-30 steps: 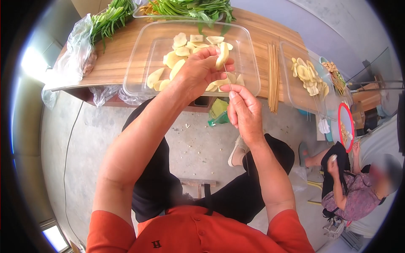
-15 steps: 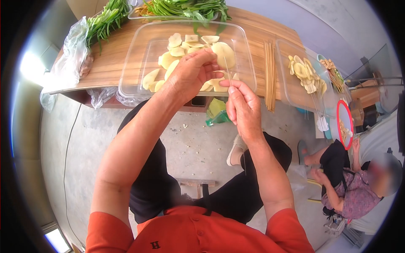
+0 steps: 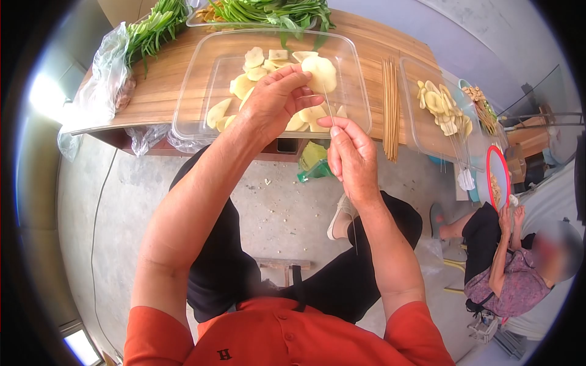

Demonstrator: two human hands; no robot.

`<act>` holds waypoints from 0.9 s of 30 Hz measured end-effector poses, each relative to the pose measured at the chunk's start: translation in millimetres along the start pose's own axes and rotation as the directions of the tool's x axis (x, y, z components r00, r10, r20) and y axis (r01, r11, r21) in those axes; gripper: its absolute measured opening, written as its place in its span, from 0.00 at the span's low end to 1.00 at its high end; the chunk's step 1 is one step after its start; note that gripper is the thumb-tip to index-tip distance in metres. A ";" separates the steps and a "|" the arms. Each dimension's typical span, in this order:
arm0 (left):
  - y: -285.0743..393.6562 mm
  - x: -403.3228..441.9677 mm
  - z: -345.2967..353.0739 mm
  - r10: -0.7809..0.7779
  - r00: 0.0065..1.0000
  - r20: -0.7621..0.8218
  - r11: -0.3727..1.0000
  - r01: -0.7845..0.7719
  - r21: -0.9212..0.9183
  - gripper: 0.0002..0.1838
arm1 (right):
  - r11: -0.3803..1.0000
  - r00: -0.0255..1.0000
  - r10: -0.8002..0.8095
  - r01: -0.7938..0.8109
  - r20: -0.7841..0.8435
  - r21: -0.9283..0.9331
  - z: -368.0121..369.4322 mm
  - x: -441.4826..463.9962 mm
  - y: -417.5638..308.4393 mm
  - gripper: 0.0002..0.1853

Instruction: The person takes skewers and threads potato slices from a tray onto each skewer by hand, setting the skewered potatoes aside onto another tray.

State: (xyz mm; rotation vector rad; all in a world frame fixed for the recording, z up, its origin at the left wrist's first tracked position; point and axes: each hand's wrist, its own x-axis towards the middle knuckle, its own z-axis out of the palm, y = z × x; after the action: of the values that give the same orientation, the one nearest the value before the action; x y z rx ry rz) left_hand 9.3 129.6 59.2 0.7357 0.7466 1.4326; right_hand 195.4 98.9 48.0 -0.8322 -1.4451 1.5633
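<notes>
Over the clear plastic tub (image 3: 181, 100), my right hand (image 3: 355, 160) grips a thin skewer (image 3: 353, 226). One end of it points up at a pale yellow potato slice (image 3: 320, 74); the other end trails down past my wrist. My left hand (image 3: 274, 100) is closed, with thumb and forefinger pinching the slice at its left edge and the other fingers curled. Whether the skewer's tip has gone through the slice is hard to make out. Below both hands, loose potato slices (image 3: 218, 111) lie in the tub, some hidden behind my left hand.
A bundle of wooden skewers (image 3: 390, 110) lies right of the tub. Beyond it, another clear tub (image 3: 412, 131) holds skewered slices (image 3: 441, 104). Green vegetables (image 3: 262, 12) are at the back, a plastic bag (image 3: 110, 76) at left. A seated person (image 3: 513, 274) works beside a red-rimmed basin (image 3: 490, 165).
The potato slice has shifted slightly left and up and turned, with my left fingers closer on its edge. My right hand stays nearly still. The other person's hands have come together near the basin.
</notes>
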 end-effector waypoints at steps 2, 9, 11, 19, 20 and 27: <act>-0.3 0.6 -1.9 0.005 1.000 0.007 1.000 -0.006 0.014 0.11 | 1.000 1.000 0.004 -0.004 0.000 -0.001 0.4 -0.1 0.0 0.13; 0.6 -3.4 7.6 0.057 0.998 -0.006 0.996 -0.056 0.065 0.06 | 1.000 1.000 0.013 -0.013 0.004 0.010 -0.5 -0.4 -1.1 0.13; 0.4 -3.7 7.7 0.058 0.998 0.005 0.995 -0.059 0.082 0.07 | 1.000 1.000 0.015 -0.015 0.003 0.009 -0.9 -0.5 -1.3 0.13; 1.8 -6.9 9.5 0.046 0.999 0.002 0.991 -0.046 0.128 0.10 | 1.000 1.000 0.011 -0.011 -0.020 -0.013 -0.6 -0.8 -1.0 0.12; 1.7 -7.1 9.1 0.040 0.999 0.003 0.989 -0.040 0.143 0.10 | 1.000 1.000 0.010 -0.011 -0.020 -0.012 -0.3 -0.9 -0.8 0.12; 2.9 -8.9 10.2 0.024 1.000 0.015 0.985 -0.027 0.168 0.13 | 0.998 1.000 -0.017 0.015 -0.026 -0.063 -2.7 -0.3 0.7 0.12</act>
State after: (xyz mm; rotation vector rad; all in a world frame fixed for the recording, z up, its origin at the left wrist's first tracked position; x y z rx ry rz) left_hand 15.9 120.8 67.6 0.8860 0.8583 1.3982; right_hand 197.9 99.8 47.0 -0.8730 -1.4851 1.4955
